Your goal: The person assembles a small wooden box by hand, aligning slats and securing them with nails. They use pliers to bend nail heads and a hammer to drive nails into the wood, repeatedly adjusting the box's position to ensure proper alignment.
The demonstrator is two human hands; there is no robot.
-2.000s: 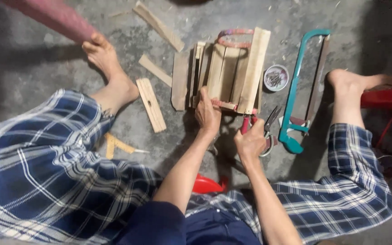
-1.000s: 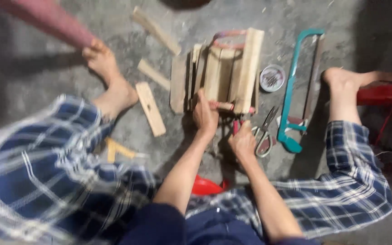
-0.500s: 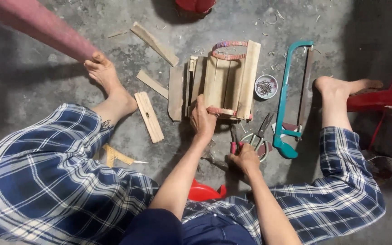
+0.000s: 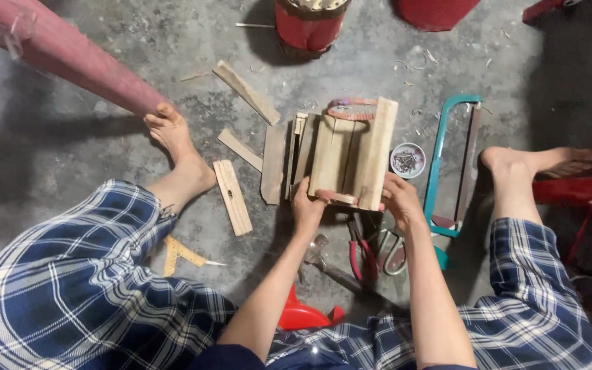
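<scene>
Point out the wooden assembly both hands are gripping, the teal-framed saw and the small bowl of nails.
wooden assembly (image 4: 351, 154), head view: on the middle slat.
teal-framed saw (image 4: 437, 161), head view: on the long side of the frame.
small bowl of nails (image 4: 407, 161), head view: on the nails inside it.

On the concrete floor (image 4: 90, 144), loose wooden slats (image 4: 232, 196) lie left of centre. A teal hacksaw (image 4: 451, 164) lies to the right, with a small round tin of nails (image 4: 407, 159) just beside it. Red-handled pliers (image 4: 360, 252) and scissors (image 4: 393, 255) lie nearer. A red container (image 4: 310, 24) stands at the far edge.
</scene>
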